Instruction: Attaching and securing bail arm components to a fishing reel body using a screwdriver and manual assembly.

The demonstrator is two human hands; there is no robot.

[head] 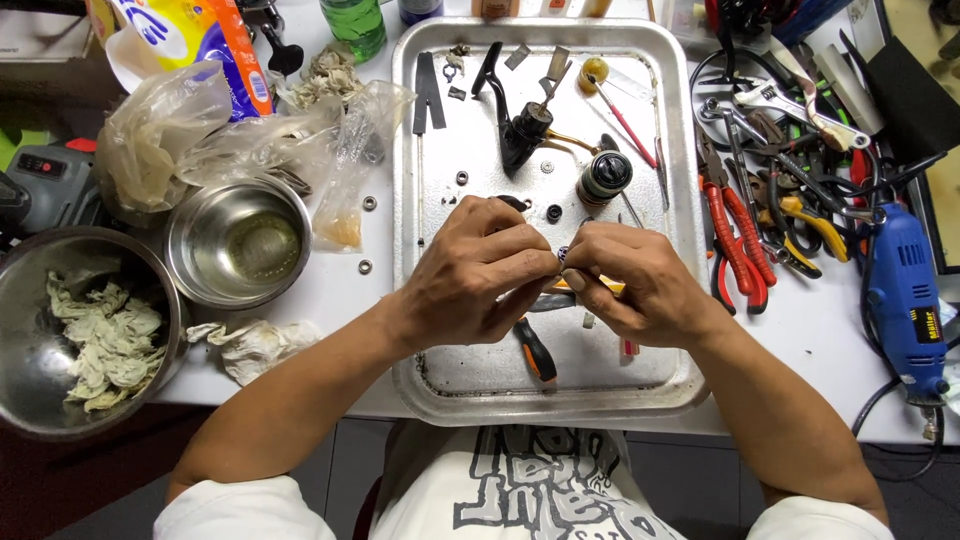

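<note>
Taking the metal tray on the white counter as our landmark, we start at its near edge, where a screwdriver with an orange and black handle lies just under our wrists. Above the tray's middle our left hand and right hand meet, fingertips pinched together on a small dark part, with a slim yellow-handled tool gripped in the right hand; both hands are closed around these, and the part is mostly hidden, so we cannot tell its exact shape. We judge it light, hard and probably slick with oil, easy to drop, so it wants a fingertip pinch on its rim rather than a squeeze. Farther up the tray lie a little black ring, then a round spool and a black reel body with its handle arm, stiff and heavier, best taken by the body. Left of the tray sit a steel bowl, a larger bowl of rags and crumpled plastic bags. Right of the tray lie red-handled pliers and a blue rotary tool.
</note>
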